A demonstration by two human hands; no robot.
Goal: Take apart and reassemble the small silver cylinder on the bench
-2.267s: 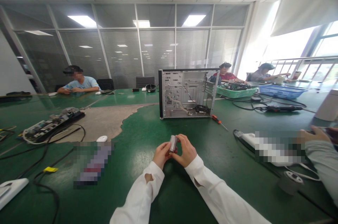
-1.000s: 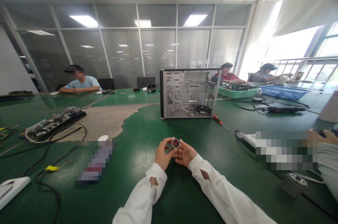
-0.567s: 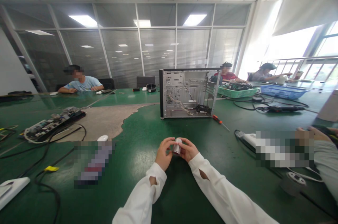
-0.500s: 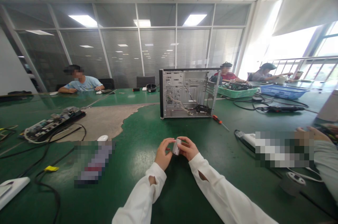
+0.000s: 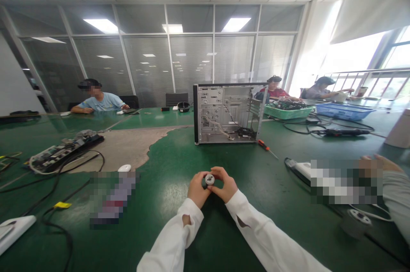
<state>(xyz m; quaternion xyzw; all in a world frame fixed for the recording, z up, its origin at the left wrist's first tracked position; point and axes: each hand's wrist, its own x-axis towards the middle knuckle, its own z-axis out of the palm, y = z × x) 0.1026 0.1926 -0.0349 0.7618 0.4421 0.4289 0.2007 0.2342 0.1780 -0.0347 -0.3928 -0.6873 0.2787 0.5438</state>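
A small silvery cylinder (image 5: 209, 179) is held between my two hands, its round end with small holes facing me. My left hand (image 5: 197, 190) has its fingers around the left side of it. From the right, my right hand (image 5: 226, 184) grips it between thumb and fingers. The fingertips of both hands meet near the cylinder. Behind them an open computer case (image 5: 228, 114) stands upright on the green table (image 5: 173, 165), with cables inside. An orange-handled screwdriver (image 5: 264, 145) lies at the case's lower right corner.
On the left are a long circuit assembly (image 5: 65, 150), black cables and a white device (image 5: 16, 231). A green basket (image 5: 288, 111) and a blue basket (image 5: 344, 111) stand at the back right. A co-worker's hand (image 5: 382, 164) is at the right, near a grey cylinder (image 5: 356, 223).
The cylinder has turned from side-on to end-on, and both hands have closed in around it. The co-worker's hand at the right has shifted slightly.
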